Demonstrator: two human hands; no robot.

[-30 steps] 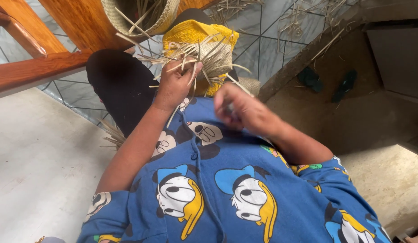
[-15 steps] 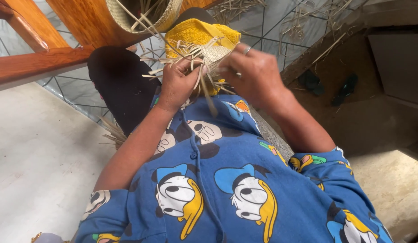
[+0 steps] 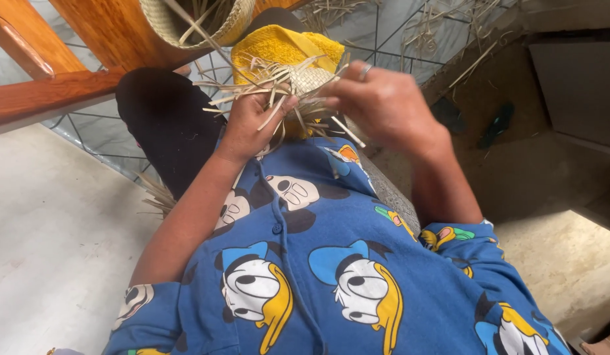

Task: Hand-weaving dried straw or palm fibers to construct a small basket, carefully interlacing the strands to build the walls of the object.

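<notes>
Left hand (image 3: 252, 121): closed round the near edge of a small woven piece (image 3: 311, 80), thumb on top pinning several loose strips (image 3: 233, 89) that fan out to the left.
Right hand (image 3: 384, 105): curled over the right side of the woven piece, fingers bent in; a ring (image 3: 364, 71) shows on one finger. Whether its fingertips pinch a single strip cannot be told, as the knuckles hide them.
Woven piece: held up between both hands, above the lap, in front of a yellow cloth (image 3: 279, 46) that lies over the knee.
Strips: pale, flat, stiff-looking; free ends stick out all round the woven patch, some crossing under the left thumb.
Nearby: a woven basket (image 3: 167, 23) with more strips stands just beyond the hands, against a wooden frame (image 3: 62, 85); loose straw (image 3: 154, 194) lies by the dark trouser leg (image 3: 167, 125).
Doing the step well: judging by the hold, the left thumb should keep the crossed strips flat and tight while the right works one strip at a time; slack under the thumb would likely let the weave open.
Risk: dry strips may crack if bent sharply, so gentle folds look wiser.
</notes>
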